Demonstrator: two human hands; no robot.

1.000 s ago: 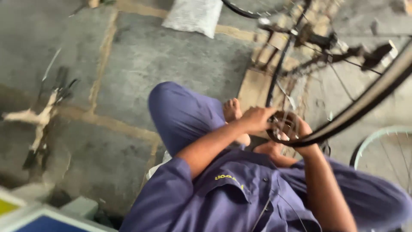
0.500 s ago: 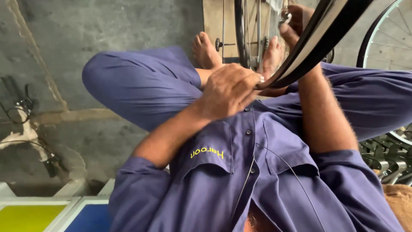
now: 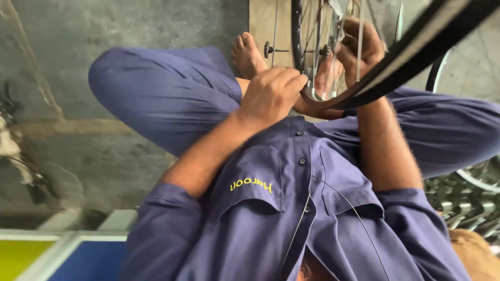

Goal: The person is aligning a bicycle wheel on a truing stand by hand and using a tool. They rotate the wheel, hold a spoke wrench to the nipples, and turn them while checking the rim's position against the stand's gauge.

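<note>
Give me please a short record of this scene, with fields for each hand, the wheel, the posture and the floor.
left hand: left hand closed on the lower edge of the bicycle wheel, knuckles up
right hand: right hand gripping among the spokes, behind the black tyre
wheel: upright between the bare feet, rim close to the lap
tyre: runs diagonally across the right forearm
posture: seated, knees apart, blue work clothes
floor: grey concrete; more wheel rims lie at the right

Yellow chest label [image 3: 252, 185] (embroidered, small)
</note>
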